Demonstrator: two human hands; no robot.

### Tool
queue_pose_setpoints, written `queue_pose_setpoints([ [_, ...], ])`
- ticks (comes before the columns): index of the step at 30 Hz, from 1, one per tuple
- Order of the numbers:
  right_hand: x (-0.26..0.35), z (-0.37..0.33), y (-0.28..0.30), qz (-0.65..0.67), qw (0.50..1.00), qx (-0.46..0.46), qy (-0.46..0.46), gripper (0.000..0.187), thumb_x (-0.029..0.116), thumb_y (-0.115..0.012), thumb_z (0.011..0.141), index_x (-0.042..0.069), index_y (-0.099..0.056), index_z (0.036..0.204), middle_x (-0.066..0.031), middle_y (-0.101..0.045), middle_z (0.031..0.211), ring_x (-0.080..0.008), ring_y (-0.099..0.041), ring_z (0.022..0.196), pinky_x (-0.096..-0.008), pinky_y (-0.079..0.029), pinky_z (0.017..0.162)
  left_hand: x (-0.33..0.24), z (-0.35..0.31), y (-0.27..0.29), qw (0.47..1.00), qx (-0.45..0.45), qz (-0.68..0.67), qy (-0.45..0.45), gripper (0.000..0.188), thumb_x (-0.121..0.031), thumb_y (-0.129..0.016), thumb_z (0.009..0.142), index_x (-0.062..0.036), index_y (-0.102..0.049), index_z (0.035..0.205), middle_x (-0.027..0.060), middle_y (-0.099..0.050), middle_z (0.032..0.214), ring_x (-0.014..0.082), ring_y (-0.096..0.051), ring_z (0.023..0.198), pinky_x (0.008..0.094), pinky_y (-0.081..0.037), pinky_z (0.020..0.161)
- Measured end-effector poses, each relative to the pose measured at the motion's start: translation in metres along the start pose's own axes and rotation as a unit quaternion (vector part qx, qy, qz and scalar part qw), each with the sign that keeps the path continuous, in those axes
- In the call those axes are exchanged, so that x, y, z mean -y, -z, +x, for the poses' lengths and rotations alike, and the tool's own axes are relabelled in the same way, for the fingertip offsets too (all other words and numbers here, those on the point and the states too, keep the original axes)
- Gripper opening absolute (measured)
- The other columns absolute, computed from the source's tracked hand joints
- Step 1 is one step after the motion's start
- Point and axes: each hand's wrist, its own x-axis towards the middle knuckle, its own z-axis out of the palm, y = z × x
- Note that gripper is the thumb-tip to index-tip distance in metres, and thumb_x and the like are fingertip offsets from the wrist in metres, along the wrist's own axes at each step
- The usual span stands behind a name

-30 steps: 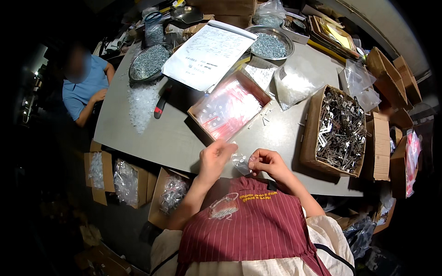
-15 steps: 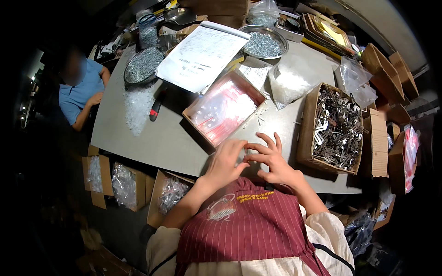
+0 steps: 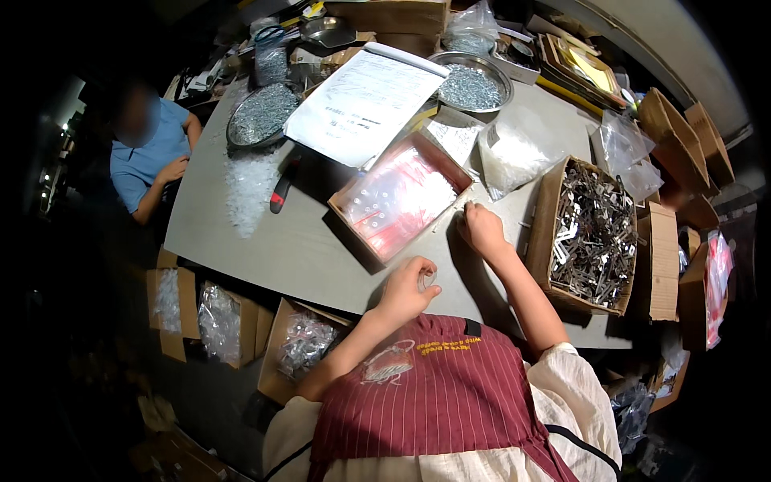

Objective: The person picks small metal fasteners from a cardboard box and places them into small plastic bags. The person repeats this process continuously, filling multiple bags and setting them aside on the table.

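Observation:
Close to the table's front edge, my left hand (image 3: 405, 291) is curled with thumb and fingers round a small clear plastic piece (image 3: 426, 278), perhaps a bag. My right hand (image 3: 483, 229) reaches farther forward, fingertips pinched at the tabletop beside the right corner of a cardboard box (image 3: 359, 234). What those fingertips hold, if anything, is too small to make out. Clear plastic bags with red edges (image 3: 393, 210) fill that box, and small white round pieces show among them. A few little pale pieces (image 3: 439, 225) lie along the box's right side.
On the right stands a carton (image 3: 546, 233) of metal brackets (image 3: 590, 241). A clear bag of white pieces (image 3: 514, 157), a notepad (image 3: 365, 100), trays of small metal parts (image 3: 474, 87) (image 3: 261, 112) and a red-black tool (image 3: 281, 191) lie beyond. Another person (image 3: 152, 157) sits at the left.
My hands were together in front of the box. Now the right one has moved forward and right to the box's corner, while the left stays near the front edge. The view has shifted slightly.

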Motion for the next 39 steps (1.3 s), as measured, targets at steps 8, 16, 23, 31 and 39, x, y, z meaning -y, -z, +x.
queue_pose_setpoints([
  [8, 0.029, -0.043, 0.059, 0.072, 0.986, 0.055, 0.141, 0.021, 0.02, -0.073, 0.079, 0.003, -0.064, 0.085, -0.0132, -0.064, 0.08, -0.0292, -0.066, 0.066, -0.0382, -0.053, 0.059, -0.009, 0.001, 0.009, 0.991, 0.056, -0.093, 0.072, 0.025, -0.022, -0.074, 0.086, -0.0066, -0.067, 0.104, 0.0091, -0.073, 0.098, 0.0208, -0.071, 0.096, 0.0343, -0.053, 0.087],
  [16, 0.059, -0.089, 0.12, 0.172, 0.942, 0.056, 0.284, 0.029, 0.013, -0.071, 0.079, 0.011, -0.071, 0.107, -0.0043, -0.07, 0.099, -0.0258, -0.069, 0.079, -0.036, -0.055, 0.065, -0.002, 0.015, -0.028, 0.996, 0.04, -0.055, -0.063, 0.025, -0.002, -0.069, 0.075, -0.0013, -0.061, 0.099, 0.0175, -0.068, 0.088, 0.031, -0.07, 0.084, 0.0366, -0.053, 0.074],
  [23, 0.051, -0.117, 0.153, 0.26, 0.952, 0.086, 0.14, 0.039, 0.004, -0.065, 0.075, 0.009, -0.072, 0.113, -0.0062, -0.072, 0.098, -0.0286, -0.069, 0.075, -0.0374, -0.056, 0.065, -0.023, 0.015, -0.03, 0.988, 0.113, -0.092, -0.05, 0.027, -0.005, -0.073, 0.078, -0.0016, -0.061, 0.102, 0.0151, -0.068, 0.089, 0.0245, -0.069, 0.084, 0.0348, -0.053, 0.076],
  [31, -0.043, -0.113, 0.168, 0.061, 0.967, -0.191, -0.156, 0.018, 0.015, -0.066, 0.086, 0.005, -0.069, 0.101, -0.0142, -0.069, 0.097, -0.0344, -0.069, 0.083, -0.0438, -0.056, 0.075, -0.005, 0.014, -0.04, 0.983, 0.106, -0.145, -0.025, 0.025, -0.009, -0.076, 0.082, -0.0004, -0.059, 0.098, 0.0067, -0.066, 0.085, 0.0159, -0.064, 0.081, 0.0312, -0.052, 0.077],
  [39, -0.128, -0.108, 0.192, -0.123, 0.913, -0.158, -0.355, 0.021, 0.027, -0.069, 0.088, 0.006, -0.07, 0.093, -0.0155, -0.068, 0.093, -0.0363, -0.068, 0.086, -0.0472, -0.055, 0.075, 0.002, 0.016, -0.041, 0.989, 0.062, -0.131, -0.034, 0.022, -0.007, -0.075, 0.083, -0.0013, -0.059, 0.097, 0.006, -0.066, 0.086, 0.0139, -0.063, 0.081, 0.0299, -0.052, 0.076],
])
